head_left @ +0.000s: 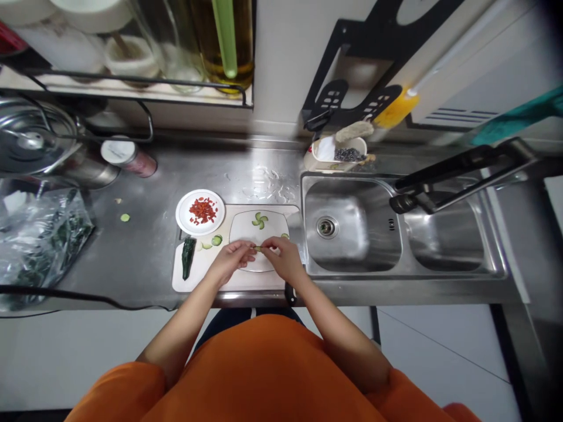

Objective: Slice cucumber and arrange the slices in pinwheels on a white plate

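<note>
My left hand (232, 259) and my right hand (285, 257) meet over the near part of a white square plate (240, 227). Their fingertips pinch a small, thin cucumber slice (258, 249) between them. On the plate, green cucumber slices (260, 221) form a pinwheel. The plate rests on a pale cutting board (193, 282). Left of my hands lie a dark green cucumber piece (188, 258) and a cut cucumber chunk (217, 240) beside pale slices. A knife (290, 294) lies at the board's right end, its black handle toward me.
A round white plate (183, 214) of red pieces overlaps the board's far left corner. The double sink (352, 234) is to the right, under a black faucet (461, 176). At left are a plastic bag of greens (53, 246), a jar (129, 157) and a pot (35, 138).
</note>
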`<state>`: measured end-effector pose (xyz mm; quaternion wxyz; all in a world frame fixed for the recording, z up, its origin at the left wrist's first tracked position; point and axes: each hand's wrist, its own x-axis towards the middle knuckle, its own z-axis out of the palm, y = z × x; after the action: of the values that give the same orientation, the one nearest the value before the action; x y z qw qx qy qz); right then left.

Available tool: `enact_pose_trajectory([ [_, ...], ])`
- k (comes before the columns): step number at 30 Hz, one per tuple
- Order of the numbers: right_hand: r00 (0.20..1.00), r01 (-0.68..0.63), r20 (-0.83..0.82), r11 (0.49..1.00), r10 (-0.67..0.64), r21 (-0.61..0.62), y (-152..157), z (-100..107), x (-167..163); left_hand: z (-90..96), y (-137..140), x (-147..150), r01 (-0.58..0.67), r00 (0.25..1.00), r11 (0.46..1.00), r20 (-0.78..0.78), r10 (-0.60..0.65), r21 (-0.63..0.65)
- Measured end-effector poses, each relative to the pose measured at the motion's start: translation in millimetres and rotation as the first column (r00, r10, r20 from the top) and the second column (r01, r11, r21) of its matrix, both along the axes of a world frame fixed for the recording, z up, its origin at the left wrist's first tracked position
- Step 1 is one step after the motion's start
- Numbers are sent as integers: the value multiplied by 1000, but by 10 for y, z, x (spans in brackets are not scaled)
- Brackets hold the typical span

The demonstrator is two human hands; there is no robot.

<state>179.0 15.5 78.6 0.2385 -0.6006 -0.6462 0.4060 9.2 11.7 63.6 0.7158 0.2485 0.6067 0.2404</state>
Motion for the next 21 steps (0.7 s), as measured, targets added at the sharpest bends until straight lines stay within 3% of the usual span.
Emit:
enact_pose_trajectory([
  [4,1000,2,3,997,-2,71,-111,57,171,10,40,187,67,990,978,132,-41,-198],
  [13,978,206,-17,978,-206,-12,-261,-36,369,-158,184,422,-8,954,959,284,92,-283],
  [17,954,298,-16,952,-300,-75,-259,-136,406,-196,265,495,32,981,977,192,9,-210],
  [21,933,359,49,925,-356,-125,-237,-262,430,-225,360,566,119,993,993,-9,-119,-14],
])
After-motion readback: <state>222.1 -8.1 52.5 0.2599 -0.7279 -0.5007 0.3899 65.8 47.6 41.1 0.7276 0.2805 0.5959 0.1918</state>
